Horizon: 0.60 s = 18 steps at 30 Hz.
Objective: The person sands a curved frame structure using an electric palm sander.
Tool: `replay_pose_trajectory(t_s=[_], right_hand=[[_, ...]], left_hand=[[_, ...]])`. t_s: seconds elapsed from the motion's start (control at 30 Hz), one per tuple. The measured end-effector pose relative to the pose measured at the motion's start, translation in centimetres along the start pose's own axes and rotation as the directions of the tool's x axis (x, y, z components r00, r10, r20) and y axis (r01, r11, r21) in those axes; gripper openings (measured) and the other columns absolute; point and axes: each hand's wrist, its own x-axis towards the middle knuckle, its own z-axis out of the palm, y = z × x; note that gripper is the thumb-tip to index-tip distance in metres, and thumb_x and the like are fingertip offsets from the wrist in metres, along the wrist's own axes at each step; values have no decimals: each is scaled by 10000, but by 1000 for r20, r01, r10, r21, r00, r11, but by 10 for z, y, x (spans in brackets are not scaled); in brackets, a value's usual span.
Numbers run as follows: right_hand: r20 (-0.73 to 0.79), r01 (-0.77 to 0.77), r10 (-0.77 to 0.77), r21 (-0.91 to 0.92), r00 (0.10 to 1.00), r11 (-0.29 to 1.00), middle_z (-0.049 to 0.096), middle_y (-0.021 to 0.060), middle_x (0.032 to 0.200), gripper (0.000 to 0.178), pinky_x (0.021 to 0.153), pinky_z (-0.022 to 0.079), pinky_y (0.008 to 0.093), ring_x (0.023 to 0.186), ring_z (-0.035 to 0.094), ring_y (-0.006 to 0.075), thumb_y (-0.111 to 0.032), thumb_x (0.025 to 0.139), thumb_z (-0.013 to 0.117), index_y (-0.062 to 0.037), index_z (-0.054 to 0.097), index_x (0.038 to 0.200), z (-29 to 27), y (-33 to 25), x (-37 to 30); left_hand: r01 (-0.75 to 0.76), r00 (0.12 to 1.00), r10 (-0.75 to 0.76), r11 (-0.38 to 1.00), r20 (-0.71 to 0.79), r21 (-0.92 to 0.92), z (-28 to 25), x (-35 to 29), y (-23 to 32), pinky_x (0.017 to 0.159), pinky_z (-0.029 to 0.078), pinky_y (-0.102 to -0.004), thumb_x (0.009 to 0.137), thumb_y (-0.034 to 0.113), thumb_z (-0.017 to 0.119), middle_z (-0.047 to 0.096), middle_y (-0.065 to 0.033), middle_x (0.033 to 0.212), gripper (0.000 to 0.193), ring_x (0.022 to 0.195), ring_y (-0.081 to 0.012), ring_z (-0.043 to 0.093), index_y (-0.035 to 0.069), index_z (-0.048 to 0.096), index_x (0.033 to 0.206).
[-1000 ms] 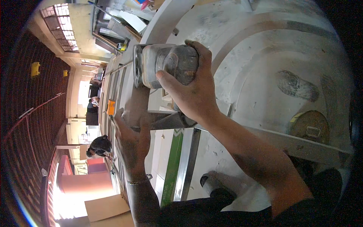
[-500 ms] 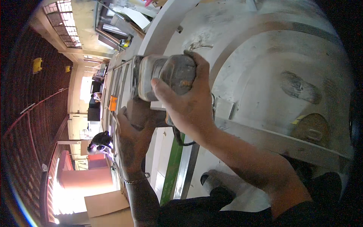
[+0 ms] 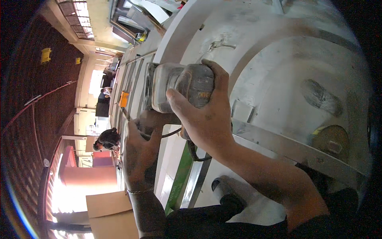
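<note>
My right hand [image 3: 209,115] is wrapped round the body of a dusty grey and black power sander [image 3: 197,85], thumb on the near side and fingers over the top. The sander's flat pad faces left, held up in the air. Just below it, my left hand [image 3: 141,153] is curled, its fingers reaching under the sander's body. What those fingers hold is in shadow and I cannot make it out. A thin black cord [image 3: 171,134] shows between my left hand and the sander. A thicker black cable [image 3: 194,153] hangs from the sander's lower end.
On the right lies a large pale, dusty panel [image 3: 274,87] with a curved raised rim. A brown sanding disc [image 3: 332,143] and a metal bar [image 3: 294,149] are near its lower edge. Beyond are an orange object [image 3: 124,99], a bent-over person [image 3: 108,139] and cardboard [image 3: 109,207].
The view has shifted, so the surroundings and both hands sit slightly further right. The thin cord beside my left hand now shows more clearly. My right hand keeps its hold on the sander.
</note>
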Motion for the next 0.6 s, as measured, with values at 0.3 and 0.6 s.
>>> replay_pose_trajectory(t_s=[0.3,0.6], right_hand=[[-29,45,-43,62,999,997,589,189,1175,727,847,616,328,1010,696,218,-170,918,784,-3,311,1444,-2,7,25],[23,-93,91,131,996,987,573,222,1196,782,1012,491,506,1132,598,399,-303,771,872,-39,460,1381,-1,-1,-1]], left_hand=[[-26,1000,26,1000,-9,0,10,7,-13,914,539,-535,910,445,754,684,-354,1140,677,1108,-472,696,-48,486,1289],[-60,998,60,998,-28,-23,6,-1,4,902,543,-527,930,454,725,697,-334,1114,660,1058,-466,711,-44,491,1294]])
